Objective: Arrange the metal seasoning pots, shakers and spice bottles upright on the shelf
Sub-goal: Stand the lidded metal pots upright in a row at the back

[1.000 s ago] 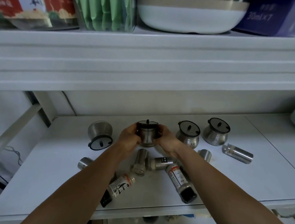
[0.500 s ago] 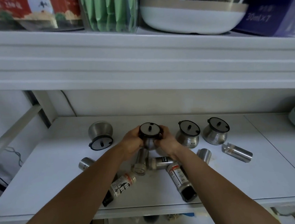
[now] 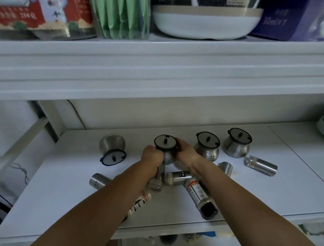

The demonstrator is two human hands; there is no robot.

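Steel pot (image 3: 167, 157) with a dark lid, centre of the frame: you hold it between both hands, your left hand (image 3: 152, 155) curled round its left side and your right hand (image 3: 185, 152) gripping its right side by the lid. Two upright pots (image 3: 207, 147) stand to its right, and a tipped pot (image 3: 112, 149) lies to its left. Shakers (image 3: 261, 165) and spice bottles (image 3: 200, 197) lie flat on the white shelf (image 3: 56, 199) under your wrists. Across the top of the frame, an upper shelf (image 3: 152, 65) carries a red box (image 3: 32, 14), green packets (image 3: 121, 13) and a purple box (image 3: 291, 9).
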